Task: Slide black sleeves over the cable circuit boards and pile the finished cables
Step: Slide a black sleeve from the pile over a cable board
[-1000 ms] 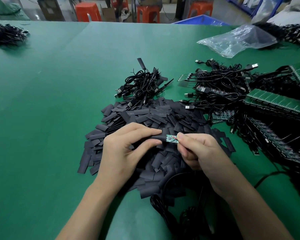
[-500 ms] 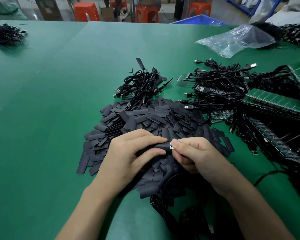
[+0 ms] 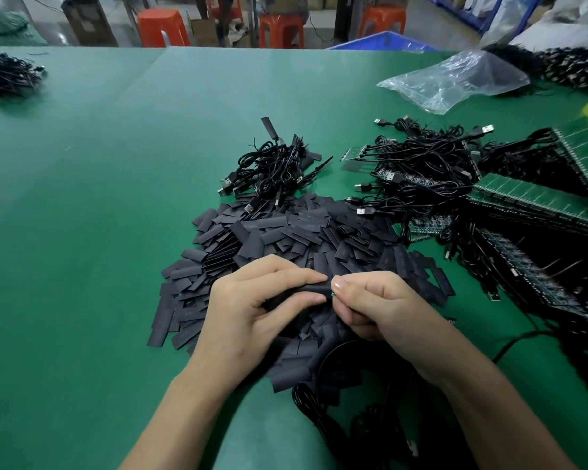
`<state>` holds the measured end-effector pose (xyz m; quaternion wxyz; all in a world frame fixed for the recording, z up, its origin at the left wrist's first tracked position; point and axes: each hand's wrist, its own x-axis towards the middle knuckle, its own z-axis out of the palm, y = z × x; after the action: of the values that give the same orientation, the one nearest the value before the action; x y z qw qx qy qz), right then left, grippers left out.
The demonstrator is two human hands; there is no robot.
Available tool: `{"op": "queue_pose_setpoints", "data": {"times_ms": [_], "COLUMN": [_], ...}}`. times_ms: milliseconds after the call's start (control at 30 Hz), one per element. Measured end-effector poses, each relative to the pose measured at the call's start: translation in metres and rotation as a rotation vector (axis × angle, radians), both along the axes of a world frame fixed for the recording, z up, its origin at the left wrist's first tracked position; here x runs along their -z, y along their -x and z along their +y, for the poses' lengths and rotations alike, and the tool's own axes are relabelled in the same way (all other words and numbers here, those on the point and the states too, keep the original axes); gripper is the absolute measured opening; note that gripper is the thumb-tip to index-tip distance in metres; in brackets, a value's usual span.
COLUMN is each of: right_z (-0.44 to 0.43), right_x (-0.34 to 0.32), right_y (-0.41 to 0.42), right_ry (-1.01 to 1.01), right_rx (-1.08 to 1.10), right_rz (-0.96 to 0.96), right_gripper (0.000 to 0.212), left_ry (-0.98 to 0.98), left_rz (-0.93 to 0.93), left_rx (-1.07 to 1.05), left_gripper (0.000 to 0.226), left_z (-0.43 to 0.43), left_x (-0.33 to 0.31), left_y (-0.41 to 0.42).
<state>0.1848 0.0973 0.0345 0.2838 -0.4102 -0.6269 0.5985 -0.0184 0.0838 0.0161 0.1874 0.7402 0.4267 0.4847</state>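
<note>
Sleeving was almost complete: left hand (image 3: 252, 307) pinched the sleeve (image 3: 311, 289), right hand (image 3: 374, 307) pinched the board (image 3: 332, 293), nearly covered, above the loose sleeves (image 3: 286, 232). Next: seat fully, then pile.

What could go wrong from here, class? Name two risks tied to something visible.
Only a sliver of circuit board shows beyond the sleeve in the left hand; the right hand has little left to pinch, so it may slip.
The work sits over the loose sleeves; one could be dragged along.
</note>
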Motion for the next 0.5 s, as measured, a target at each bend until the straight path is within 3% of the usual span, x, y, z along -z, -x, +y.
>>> {"op": "queue_pose_setpoints", "data": {"times_ms": [500], "right_z": [0.0016], "right_x": [0.0042], "right_y": [-0.0033], "right_ry": [-0.148], "right_rx": [0.118], "right_rz": [-0.008], "right_gripper": [0.025], "left_ry": [-0.022], "left_rz": [0.015], "left_rx": [-0.034], "left_gripper": [0.018], "left_z": [0.0020], "left_x": [0.0005], "left_y": [0.0020]}}
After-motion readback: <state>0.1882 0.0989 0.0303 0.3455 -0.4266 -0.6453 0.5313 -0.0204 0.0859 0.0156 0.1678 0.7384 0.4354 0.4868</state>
